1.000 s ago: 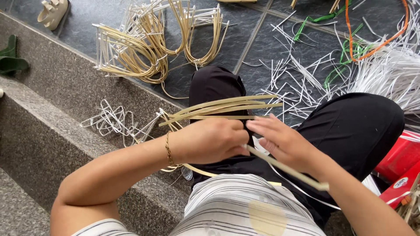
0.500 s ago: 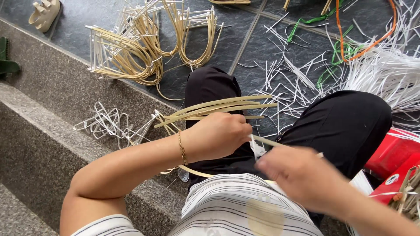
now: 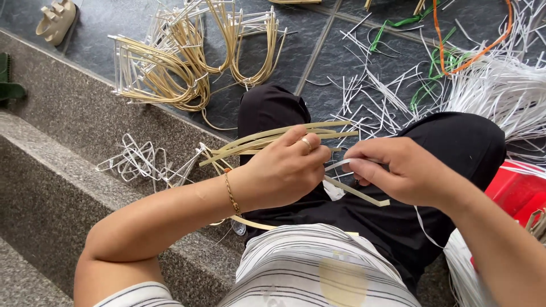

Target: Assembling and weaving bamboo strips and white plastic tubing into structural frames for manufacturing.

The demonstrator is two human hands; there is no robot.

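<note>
My left hand (image 3: 286,167) is closed around a bundle of thin bent bamboo strips (image 3: 267,138) held over my lap. Their ends fan out to the left and right of my fist. My right hand (image 3: 401,170) sits just right of it, pinching a narrow white plastic strip (image 3: 340,165) between thumb and fingers. The strip runs toward the bundle. One longer bamboo strip (image 3: 358,193) sticks out below my hands, across my black trousers.
A pile of finished bent bamboo bundles (image 3: 187,54) lies on the dark tiled floor ahead. Loose white strips (image 3: 500,85) are scattered at right, with green and orange cords (image 3: 455,57). Looped white strips (image 3: 136,162) rest on the granite step (image 3: 51,187). A red container (image 3: 520,193) stands at right.
My right hand swung down and back near my body, then came up again beside the left hand, now pinching the white strip at the bundle. The left hand stayed put.
</note>
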